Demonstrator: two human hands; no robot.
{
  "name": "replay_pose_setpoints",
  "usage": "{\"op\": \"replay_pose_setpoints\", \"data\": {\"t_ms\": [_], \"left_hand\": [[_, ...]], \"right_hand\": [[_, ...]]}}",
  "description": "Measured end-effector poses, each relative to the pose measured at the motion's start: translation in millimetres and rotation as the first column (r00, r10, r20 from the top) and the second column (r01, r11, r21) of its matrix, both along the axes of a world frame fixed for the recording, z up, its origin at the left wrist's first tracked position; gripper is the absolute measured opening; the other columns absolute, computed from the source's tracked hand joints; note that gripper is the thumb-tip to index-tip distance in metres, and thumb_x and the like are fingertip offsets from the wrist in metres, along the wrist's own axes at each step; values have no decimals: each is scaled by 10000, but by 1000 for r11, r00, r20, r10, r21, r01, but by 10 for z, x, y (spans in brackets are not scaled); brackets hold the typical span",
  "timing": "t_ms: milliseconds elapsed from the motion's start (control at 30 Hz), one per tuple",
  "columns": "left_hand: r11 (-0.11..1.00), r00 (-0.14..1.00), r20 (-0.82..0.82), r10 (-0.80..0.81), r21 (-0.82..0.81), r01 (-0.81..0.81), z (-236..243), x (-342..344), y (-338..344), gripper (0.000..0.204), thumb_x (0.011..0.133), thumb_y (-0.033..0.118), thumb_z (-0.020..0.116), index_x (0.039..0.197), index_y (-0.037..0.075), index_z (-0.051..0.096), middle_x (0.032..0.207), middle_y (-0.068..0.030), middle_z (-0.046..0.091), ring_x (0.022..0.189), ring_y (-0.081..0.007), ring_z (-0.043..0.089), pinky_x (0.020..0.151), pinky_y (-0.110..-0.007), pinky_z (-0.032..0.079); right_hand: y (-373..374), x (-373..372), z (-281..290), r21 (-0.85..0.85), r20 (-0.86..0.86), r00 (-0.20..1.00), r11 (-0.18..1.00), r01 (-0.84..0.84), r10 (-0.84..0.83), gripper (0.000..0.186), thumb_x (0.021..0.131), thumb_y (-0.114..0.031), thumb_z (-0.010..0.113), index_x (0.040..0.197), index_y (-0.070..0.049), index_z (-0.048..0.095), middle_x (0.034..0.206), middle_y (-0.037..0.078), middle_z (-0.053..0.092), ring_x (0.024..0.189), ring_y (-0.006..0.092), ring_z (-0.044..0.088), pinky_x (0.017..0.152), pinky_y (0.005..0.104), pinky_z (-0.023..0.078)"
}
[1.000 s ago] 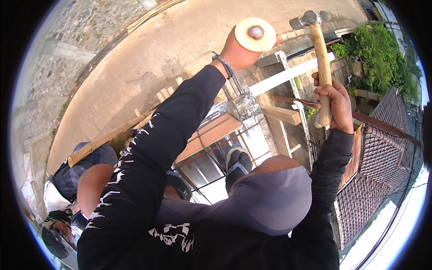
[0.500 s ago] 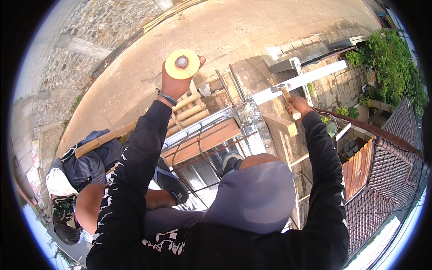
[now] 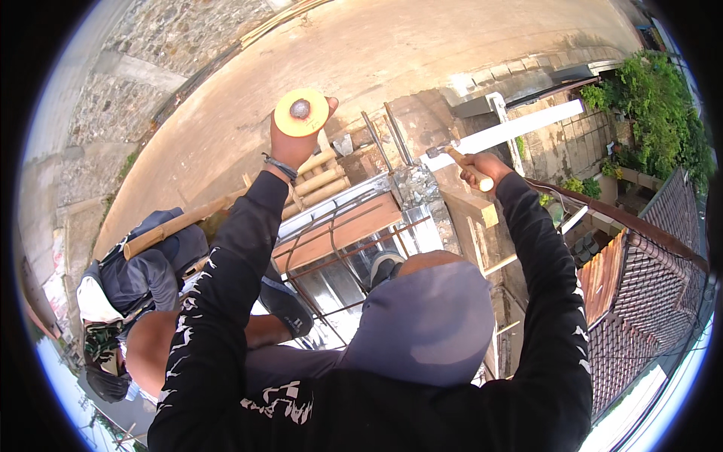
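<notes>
My left hand point(image 3: 290, 150) is closed around a chisel with a round yellow hand guard point(image 3: 285, 119). The chisel's metal striking head point(image 3: 300, 109) faces up, and its shaft below is hidden by the guard and hand. To the right, my right hand point(image 3: 489, 167) grips a hammer point(image 3: 459, 156) by its light wooden handle. The hammer's metal head points left, a good way apart from the chisel. Under the left wrist lie several bamboo poles point(image 3: 320, 183).
Below me, steel rebar point(image 3: 343, 307) crosses metal sheeting and a brown board point(image 3: 339, 232). Upright rods point(image 3: 376, 139) rise from broken concrete point(image 3: 418, 184). A white beam point(image 3: 527, 126) and a timber point(image 3: 471, 203) lie right. At left, another person point(image 3: 154, 264) crouches near a bamboo pole point(image 3: 177, 224).
My right hand and the hammer have shifted left, the hammer's head now nearer the rods. My left hand with the chisel has moved slightly left and down.
</notes>
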State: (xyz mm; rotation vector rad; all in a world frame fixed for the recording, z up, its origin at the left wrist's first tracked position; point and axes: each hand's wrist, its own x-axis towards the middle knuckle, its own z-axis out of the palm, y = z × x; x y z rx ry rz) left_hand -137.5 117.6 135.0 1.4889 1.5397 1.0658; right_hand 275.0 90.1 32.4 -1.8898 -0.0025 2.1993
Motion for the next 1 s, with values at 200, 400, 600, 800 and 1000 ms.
{"op": "replay_pose_setpoints", "data": {"t_ms": [200,400,600,800,1000], "left_hand": [[992,992,-3,-126,17,126,-25,110,-88,156,886,191,773,950,53,738,829,-7,728,714,-101,639,655,-290,516],[990,989,-81,-127,48,132,-132,152,-226,231,877,269,784,869,49,714,737,-23,680,651,-150,615,624,-317,488],[993,991,75,-114,10,114,-151,175,-252,194,867,208,796,836,41,703,709,-25,668,633,-108,592,589,-301,477],[983,992,-5,-126,132,125,-199,188,-243,165,858,182,799,852,40,715,751,-49,705,662,-152,637,629,-319,506],[989,991,-14,-137,57,137,-275,131,-288,208,863,221,796,828,40,698,736,-66,689,663,-178,626,631,-337,503]], "right_hand": [[36,190,-130,81,24,999,996,36,-38,261,977,-98,515,1223,-21,477,739,75,525,525,143,508,450,265,470],[10,-153,215,266,332,737,691,-672,589,602,972,-113,534,1533,-33,329,705,74,549,537,155,558,474,325,493],[199,-302,229,342,455,711,632,-696,536,646,956,-139,539,1549,-39,304,699,86,576,547,159,583,485,334,506],[352,-245,73,210,416,489,442,-872,767,605,946,-130,534,1514,-7,366,668,79,565,536,179,585,492,358,507],[319,-309,545,337,467,573,464,-819,673,596,965,-153,543,1525,-48,370,696,72,570,534,165,571,488,336,502]]}}
